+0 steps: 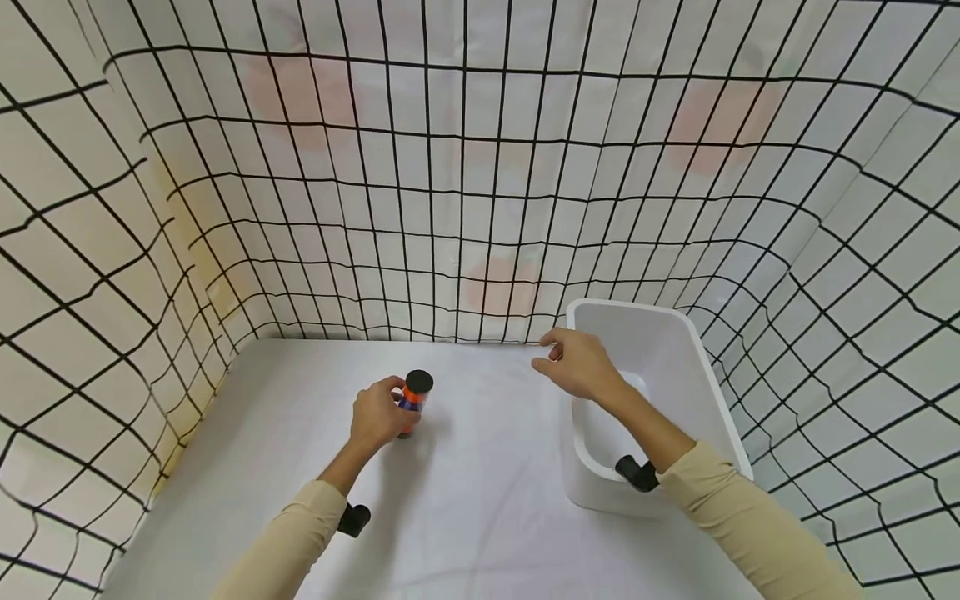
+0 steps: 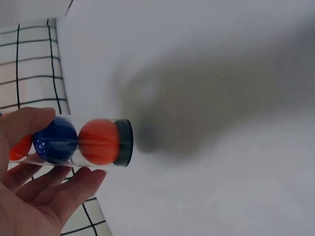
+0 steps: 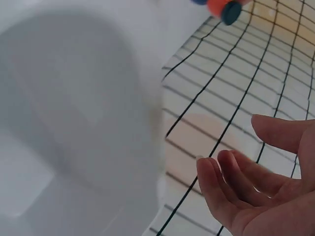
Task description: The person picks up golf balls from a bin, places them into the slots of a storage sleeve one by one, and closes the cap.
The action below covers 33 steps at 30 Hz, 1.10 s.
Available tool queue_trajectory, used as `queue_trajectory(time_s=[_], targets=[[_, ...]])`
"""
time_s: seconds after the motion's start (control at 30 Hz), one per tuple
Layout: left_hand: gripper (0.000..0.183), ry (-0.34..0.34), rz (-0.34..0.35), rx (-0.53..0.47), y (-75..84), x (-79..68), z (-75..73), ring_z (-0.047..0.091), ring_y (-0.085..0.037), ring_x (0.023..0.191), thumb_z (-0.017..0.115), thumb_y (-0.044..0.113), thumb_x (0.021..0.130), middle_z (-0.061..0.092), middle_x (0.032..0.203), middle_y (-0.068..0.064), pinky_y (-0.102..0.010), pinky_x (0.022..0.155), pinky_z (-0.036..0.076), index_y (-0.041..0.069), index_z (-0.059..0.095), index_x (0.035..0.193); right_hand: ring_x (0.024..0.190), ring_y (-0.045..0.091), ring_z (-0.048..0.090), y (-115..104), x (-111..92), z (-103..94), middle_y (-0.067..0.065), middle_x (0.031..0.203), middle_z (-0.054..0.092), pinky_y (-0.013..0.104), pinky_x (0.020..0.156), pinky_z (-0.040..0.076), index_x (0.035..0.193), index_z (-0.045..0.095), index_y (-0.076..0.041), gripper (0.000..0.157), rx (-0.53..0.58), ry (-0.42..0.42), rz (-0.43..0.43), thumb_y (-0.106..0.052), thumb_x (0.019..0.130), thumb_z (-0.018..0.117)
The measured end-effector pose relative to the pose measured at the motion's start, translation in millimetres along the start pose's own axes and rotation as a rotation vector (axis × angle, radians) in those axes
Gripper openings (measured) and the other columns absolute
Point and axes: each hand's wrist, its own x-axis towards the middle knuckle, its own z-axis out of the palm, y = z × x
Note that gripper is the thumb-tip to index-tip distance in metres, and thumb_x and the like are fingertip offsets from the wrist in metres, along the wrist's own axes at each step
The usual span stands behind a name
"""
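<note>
My left hand [image 1: 377, 414] grips a clear tube of balls [image 2: 69, 140] with its thumb on one side and fingers on the other. Orange and blue balls show through the tube's wall, and a dark cap [image 2: 125, 142] closes the end seen in the left wrist view. In the head view the tube stands nearly upright over the white table, a black cap [image 1: 419, 382] on top. Over the left rim of a white bin [image 1: 592, 492] hovers my right hand [image 1: 577, 364], fingers loosely bent and holding nothing.
Black wire grid panels [image 1: 480, 200] enclose the white table [image 1: 480, 500] at the back and both sides, with pale cloth behind them. The deep bin takes up the table's right side. A black wrist-worn device [image 1: 354, 521] shows below the left sleeve, another [image 1: 636, 472] by the right.
</note>
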Motion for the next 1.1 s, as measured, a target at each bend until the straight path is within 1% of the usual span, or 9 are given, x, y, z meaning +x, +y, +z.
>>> queue_trajectory(time_s=[0.13, 0.33, 0.53, 0.7, 0.83, 0.9, 0.97, 1.03, 1.1], targets=[[0.044, 0.035, -0.023, -0.050, -4.7, 8.1, -2.3, 0.071, -0.039, 0.091, 0.082, 0.014, 0.068, 0.077, 0.098, -0.020, -0.050, 0.077, 0.056, 0.004, 0.072, 0.110, 0.088, 0.028, 0.066, 20.7, -5.5, -7.9, 0.017, 0.103, 0.070, 0.039, 0.071, 0.055, 0.127, 0.064, 0.001, 0.042, -0.020, 0.062, 0.015, -0.027, 0.096, 0.066], [0.045, 0.068, -0.069, -0.126, -12.9, 13.1, 3.7, 0.070, -0.042, 0.100, 0.084, 0.014, 0.070, 0.076, 0.104, -0.023, -0.051, 0.083, 0.056, 0.003, 0.071, 0.112, 0.083, 0.029, 0.066, 49.5, -15.0, -10.8, 0.018, 0.098, 0.071, 0.040, 0.069, 0.055, 0.124, 0.064, 0.005, 0.040, -0.018, 0.133, 0.039, -0.022, 0.095, 0.065], [0.047, 0.094, -0.090, -0.161, -22.5, 11.6, 13.1, 0.069, -0.044, 0.102, 0.086, 0.014, 0.071, 0.075, 0.105, -0.025, -0.053, 0.084, 0.057, -0.001, 0.070, 0.113, 0.080, 0.027, 0.067, 66.9, -19.9, -9.3, 0.019, 0.096, 0.071, 0.040, 0.067, 0.054, 0.122, 0.064, 0.006, 0.038, -0.015, 0.136, 0.055, -0.021, 0.095, 0.065], [0.051, 0.096, -0.088, -0.158, -28.2, 11.0, 18.3, 0.069, -0.045, 0.102, 0.087, 0.013, 0.071, 0.074, 0.106, -0.025, -0.053, 0.083, 0.057, -0.002, 0.069, 0.116, 0.082, 0.028, 0.067, 72.3, -22.2, -9.5, 0.019, 0.097, 0.072, 0.040, 0.067, 0.055, 0.122, 0.065, 0.005, 0.037, -0.014, 0.140, 0.056, -0.021, 0.095, 0.066], [0.049, 0.069, -0.064, -0.121, -27.3, 10.8, 14.2, 0.068, -0.044, 0.101, 0.088, 0.016, 0.070, 0.075, 0.104, -0.023, -0.051, 0.084, 0.055, 0.000, 0.070, 0.112, 0.082, 0.028, 0.068, 73.7, -23.4, -10.6, 0.020, 0.098, 0.072, 0.040, 0.066, 0.055, 0.123, 0.065, 0.005, 0.038, -0.019, 0.137, 0.068, -0.022, 0.096, 0.066], [0.048, 0.044, -0.044, -0.086, -26.2, 10.8, 9.4, 0.068, -0.043, 0.097, 0.090, 0.019, 0.069, 0.076, 0.101, -0.021, -0.049, 0.080, 0.054, 0.001, 0.071, 0.110, 0.081, 0.028, 0.068, 74.3, -23.4, -10.9, 0.020, 0.098, 0.072, 0.040, 0.066, 0.055, 0.123, 0.064, 0.005, 0.039, -0.024, 0.134, 0.073, -0.022, 0.096, 0.065], [0.050, 0.004, -0.025, -0.043, -24.4, 11.1, 2.3, 0.068, -0.040, 0.094, 0.091, 0.021, 0.068, 0.075, 0.099, -0.020, -0.046, 0.076, 0.053, 0.002, 0.071, 0.109, 0.082, 0.028, 0.068, 74.7, -23.4, -11.2, 0.020, 0.099, 0.072, 0.040, 0.067, 0.055, 0.124, 0.064, 0.006, 0.039, -0.027, 0.131, 0.075, -0.022, 0.096, 0.065], [0.051, -0.042, 0.001, -0.005, -22.0, 12.0, -7.2, 0.068, -0.039, 0.091, 0.090, 0.017, 0.067, 0.075, 0.097, -0.021, -0.043, 0.073, 0.054, 0.001, 0.070, 0.111, 0.081, 0.028, 0.068, 75.0, -23.2, -11.9, 0.020, 0.098, 0.072, 0.041, 0.067, 0.055, 0.124, 0.064, 0.006, 0.040, -0.033, 0.129, 0.071, -0.021, 0.096, 0.065], [0.047, -0.083, 0.020, 0.034, -17.8, 13.4, -19.8, 0.070, -0.039, 0.089, 0.086, 0.011, 0.070, 0.076, 0.097, -0.021, -0.043, 0.071, 0.055, 0.000, 0.070, 0.112, 0.081, 0.028, 0.068, 75.3, -23.2, -13.4, 0.020, 0.097, 0.072, 0.041, 0.067, 0.055, 0.124, 0.063, 0.007, 0.040, -0.045, 0.131, 0.068, -0.021, 0.095, 0.065]])
